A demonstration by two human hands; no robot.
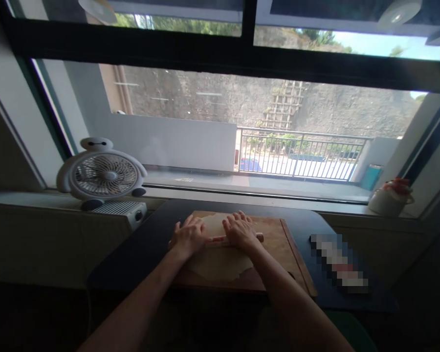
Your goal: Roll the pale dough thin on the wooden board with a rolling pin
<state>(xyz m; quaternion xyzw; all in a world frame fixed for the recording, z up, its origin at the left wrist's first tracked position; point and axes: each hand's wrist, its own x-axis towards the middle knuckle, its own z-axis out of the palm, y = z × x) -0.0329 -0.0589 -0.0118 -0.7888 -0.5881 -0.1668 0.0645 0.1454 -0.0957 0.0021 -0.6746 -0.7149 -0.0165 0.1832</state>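
Observation:
A sheet of pale rolled dough [220, 266] lies on a wooden board [273, 254], its edges uneven. Across it runs a rolling pin [218, 239] with a reddish marking at its middle. My left hand [188, 234] rests palm down over the pin's left part, with fingers stretched forward and slightly apart. On the right part, my right hand [239, 229] lies in the same way, fingers spread forward. The right end of the pin sticks out beyond my right hand. My left hand hides its left end.
The board sits on a dark table [132, 259] beneath a large window. At right lies a pixelated flat object [339, 264]. A white fan [108, 176] stands on a radiator [121, 208] at left. A white pot [390, 200] occupies the sill.

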